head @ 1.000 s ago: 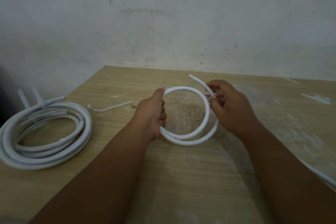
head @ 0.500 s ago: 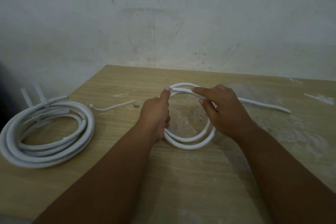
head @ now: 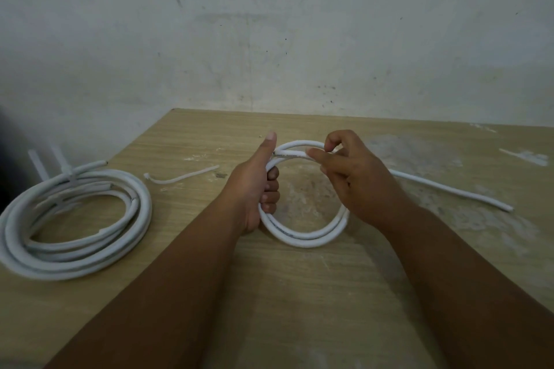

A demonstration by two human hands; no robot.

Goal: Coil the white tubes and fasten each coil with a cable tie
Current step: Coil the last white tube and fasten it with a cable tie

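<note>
Tube coil [head: 302, 240] at smeared table [head: 299, 293], scuffed wall [head: 269, 39] behind.

place: likely a bare workroom | cues: scuffed, stained plaster wall [head: 269, 39]; worn wooden table [head: 299, 293] with white smears; coiled white tubing [head: 72, 219]; dim light

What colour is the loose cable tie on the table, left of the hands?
The cable tie is white, seen plainly in the head view.

Scuffed wooden table [head: 329, 293] — stained pale wall [head: 269, 39] behind.
</note>
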